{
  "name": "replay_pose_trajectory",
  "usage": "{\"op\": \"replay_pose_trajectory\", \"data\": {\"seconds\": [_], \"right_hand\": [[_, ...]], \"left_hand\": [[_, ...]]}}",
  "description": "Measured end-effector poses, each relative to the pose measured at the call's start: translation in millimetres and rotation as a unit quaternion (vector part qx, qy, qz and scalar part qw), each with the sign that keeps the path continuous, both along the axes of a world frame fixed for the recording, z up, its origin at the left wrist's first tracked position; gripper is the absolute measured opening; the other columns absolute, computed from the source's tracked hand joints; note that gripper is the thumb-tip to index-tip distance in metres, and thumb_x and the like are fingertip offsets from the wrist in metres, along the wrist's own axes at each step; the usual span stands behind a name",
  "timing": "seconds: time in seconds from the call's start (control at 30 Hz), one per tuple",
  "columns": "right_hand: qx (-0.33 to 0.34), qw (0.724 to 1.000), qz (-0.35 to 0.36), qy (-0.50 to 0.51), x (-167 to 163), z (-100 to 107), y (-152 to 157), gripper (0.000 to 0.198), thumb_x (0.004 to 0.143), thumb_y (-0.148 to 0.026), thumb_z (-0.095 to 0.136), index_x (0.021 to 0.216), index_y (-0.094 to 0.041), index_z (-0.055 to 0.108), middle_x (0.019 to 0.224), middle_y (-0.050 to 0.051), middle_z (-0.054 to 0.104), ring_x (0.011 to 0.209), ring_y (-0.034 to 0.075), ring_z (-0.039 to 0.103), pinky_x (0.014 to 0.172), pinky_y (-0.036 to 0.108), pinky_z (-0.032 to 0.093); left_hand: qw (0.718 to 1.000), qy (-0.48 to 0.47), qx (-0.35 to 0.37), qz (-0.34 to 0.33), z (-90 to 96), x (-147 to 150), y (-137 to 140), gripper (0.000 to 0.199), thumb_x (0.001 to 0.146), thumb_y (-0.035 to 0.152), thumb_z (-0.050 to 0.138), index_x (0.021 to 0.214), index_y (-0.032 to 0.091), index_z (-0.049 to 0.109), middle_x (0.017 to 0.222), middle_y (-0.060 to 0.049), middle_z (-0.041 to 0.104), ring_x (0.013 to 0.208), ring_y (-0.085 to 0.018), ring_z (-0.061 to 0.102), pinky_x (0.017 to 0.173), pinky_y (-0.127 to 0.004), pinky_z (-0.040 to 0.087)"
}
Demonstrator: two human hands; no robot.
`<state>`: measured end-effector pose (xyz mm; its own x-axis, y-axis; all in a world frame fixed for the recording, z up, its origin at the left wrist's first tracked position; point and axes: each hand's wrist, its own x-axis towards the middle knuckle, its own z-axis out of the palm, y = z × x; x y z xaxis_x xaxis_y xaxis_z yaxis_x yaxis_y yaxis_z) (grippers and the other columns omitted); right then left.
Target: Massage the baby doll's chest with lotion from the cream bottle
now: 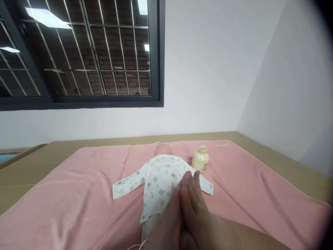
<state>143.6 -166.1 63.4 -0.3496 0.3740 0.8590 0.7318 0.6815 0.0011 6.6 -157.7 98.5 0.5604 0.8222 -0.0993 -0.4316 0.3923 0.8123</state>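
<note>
My left hand (166,224) and my right hand (195,208) are pressed palm to palm, fingers stretched out and pointing away from me. The left one is smeared by motion, and a thin white cord or band shows at its wrist. Nothing can be seen between the palms. Just beyond them lies what looks like a baby doll (163,149), with a smooth bald head, its arms spread to the sides. It wears a white long-sleeved top (158,180) with small printed figures. My hands hide part of its lower body. A cream pump bottle (200,160) stands beside its right-hand sleeve.
A pink blanket (85,194) with some creases covers most of the wooden table (28,178). White walls (205,69) rise behind it and on the right. At the back left is a dark-framed window (158,69) with metal bars.
</note>
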Motion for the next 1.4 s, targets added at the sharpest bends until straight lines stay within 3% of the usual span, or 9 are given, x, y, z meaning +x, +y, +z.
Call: {"op": "replay_pose_trajectory", "data": {"seconds": [0.17,0.23,0.33,0.43,0.53,0.67,0.97,1.2,1.4], "right_hand": [[-0.073,0.993,0.072,-0.052,-8,7,28,0.087,0.094,-0.059,0.025,0.153,-0.007,-0.014,0.161,0.019,0.008,0.148,0.036,0.003,0.117,0.061,0.017],[-0.127,0.985,0.094,-0.073,-6,3,46,0.084,0.095,-0.053,0.029,0.153,-0.003,-0.005,0.161,0.021,0.010,0.148,0.033,0.008,0.118,0.055,0.024],[-0.208,0.976,0.043,-0.039,1,-3,76,0.066,0.098,-0.041,0.033,0.151,-0.003,0.021,0.157,0.021,0.026,0.148,0.028,0.019,0.118,0.051,0.024],[-0.273,0.961,0.027,-0.045,7,-8,100,0.049,0.099,-0.033,0.037,0.144,-0.015,0.043,0.149,0.013,0.044,0.142,0.021,0.034,0.120,0.047,0.022],[-0.295,0.952,0.042,-0.071,13,-16,115,0.039,0.101,-0.029,0.036,0.134,-0.025,0.055,0.142,0.004,0.055,0.138,0.016,0.040,0.120,0.045,0.020],[-0.314,0.948,-0.012,-0.051,24,-26,127,0.043,0.102,-0.034,0.034,0.140,-0.023,0.049,0.149,0.006,0.045,0.144,0.018,0.031,0.120,0.047,0.017],[-0.328,0.911,-0.251,-0.007,9,-38,105,0.060,0.100,-0.039,0.031,0.146,-0.002,0.036,0.152,0.021,0.037,0.145,0.029,0.026,0.119,0.052,0.016],[-0.226,0.968,0.011,-0.111,12,-37,111,0.045,0.093,-0.022,0.045,0.137,-0.019,0.053,0.147,0.009,0.048,0.143,0.026,0.031,0.118,0.052,0.021],[-0.323,0.943,-0.049,-0.056,38,-30,138,0.047,0.101,-0.036,0.033,0.144,-0.021,0.044,0.154,0.006,0.038,0.146,0.022,0.026,0.119,0.048,0.019]], "left_hand": [[0.993,-0.020,0.077,0.084,14.8,13,39,0.054,0.095,0.061,0.030,0.134,0.030,0.052,0.147,-0.002,0.048,0.141,-0.024,0.037,0.116,-0.040,0.033],[0.967,0.003,0.188,0.172,11.8,17,73,0.052,0.098,0.055,0.029,0.134,0.025,0.052,0.146,-0.006,0.049,0.142,-0.022,0.036,0.120,-0.038,0.025],[0.905,0.076,0.300,0.291,-10.9,22,125,0.040,0.097,0.048,0.040,0.121,0.023,0.060,0.140,-0.007,0.055,0.137,-0.020,0.042,0.118,-0.034,0.026],[0.908,0.100,0.261,0.312,-40.8,24,153,0.034,0.097,0.044,0.043,0.112,0.021,0.063,0.129,-0.009,0.061,0.126,-0.020,0.053,0.113,-0.035,0.035],[0.916,0.103,0.225,0.317,-59.1,24,156,0.030,0.097,0.040,0.044,0.108,0.020,0.064,0.125,-0.009,0.063,0.123,-0.020,0.055,0.112,-0.034,0.036],[0.904,0.143,0.250,0.317,-65.2,22,149,0.028,0.098,0.035,0.041,0.114,0.023,0.062,0.130,-0.006,0.060,0.127,-0.019,0.051,0.114,-0.033,0.032],[0.861,0.191,0.340,0.326,-69.7,23,144,0.034,0.098,0.040,0.038,0.114,0.023,0.062,0.128,-0.006,0.060,0.125,-0.020,0.050,0.111,-0.032,0.034],[0.848,0.191,0.357,0.341,-80.4,23,152,0.041,0.099,0.046,0.037,0.119,0.019,0.059,0.128,-0.010,0.060,0.123,-0.023,0.054,0.109,-0.042,0.039],[0.839,0.198,0.374,0.341,-78.6,23,152,0.043,0.099,0.048,0.036,0.118,0.019,0.060,0.129,-0.011,0.060,0.124,-0.023,0.053,0.108,-0.042,0.039]]}}
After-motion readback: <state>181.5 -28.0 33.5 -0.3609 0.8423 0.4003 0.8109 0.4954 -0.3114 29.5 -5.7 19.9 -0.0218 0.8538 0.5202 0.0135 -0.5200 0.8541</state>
